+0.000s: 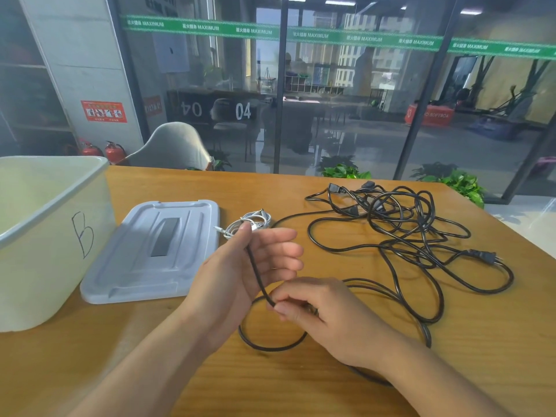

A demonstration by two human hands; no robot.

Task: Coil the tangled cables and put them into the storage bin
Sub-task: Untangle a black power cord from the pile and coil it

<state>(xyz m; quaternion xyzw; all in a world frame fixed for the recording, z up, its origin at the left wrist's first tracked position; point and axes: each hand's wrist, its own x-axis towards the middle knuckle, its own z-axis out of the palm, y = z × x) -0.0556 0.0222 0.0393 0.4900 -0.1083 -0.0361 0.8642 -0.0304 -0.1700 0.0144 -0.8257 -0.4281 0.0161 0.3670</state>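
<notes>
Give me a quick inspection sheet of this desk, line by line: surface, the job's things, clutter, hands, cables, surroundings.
Surface: wooden table, bare wood in front.
Job's things: storage bin marked B at left, open; grey lid flat beside it.
Clutter: nothing seen.
Hands: left hand palm up, thumb holding the black cable that crosses the palm; right hand pinches the same cable lower down.
Cables: black tangle loose on the right, plug lying free; small white cable bundle behind the left hand, coiled.
Surroundings: glass wall, chair, two fire extinguishers, plants.
</notes>
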